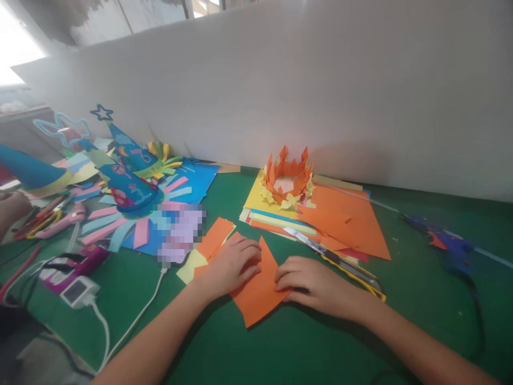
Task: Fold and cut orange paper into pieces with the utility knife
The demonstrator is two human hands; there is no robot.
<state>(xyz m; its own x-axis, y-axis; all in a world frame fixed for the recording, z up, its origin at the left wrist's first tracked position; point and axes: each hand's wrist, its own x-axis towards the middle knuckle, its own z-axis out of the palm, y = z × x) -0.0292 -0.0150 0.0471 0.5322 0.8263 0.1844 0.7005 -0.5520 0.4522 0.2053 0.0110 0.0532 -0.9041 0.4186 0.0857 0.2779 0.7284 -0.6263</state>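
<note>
An orange sheet of paper [260,297] lies at an angle in front of me on the green table. My left hand [236,264] rests on its upper left part, fingers curled and thumb against the paper. At the right edge, my right hand [306,280] grips the sheet, the fingers on top and the thumb low at the edge. Under and behind my left hand are more orange pieces [216,235] and a pale yellow piece [186,270]. A yellow and black utility knife [340,262] lies just beyond my right hand.
An orange paper crown [286,176] stands on stacked coloured sheets [368,224]. To the right lies a blue glue gun [444,240]. Blue party hats [132,184] with paper fringes, a power strip [76,267] and a white cable [138,315] are left. Another person's hand [14,211] shows far left.
</note>
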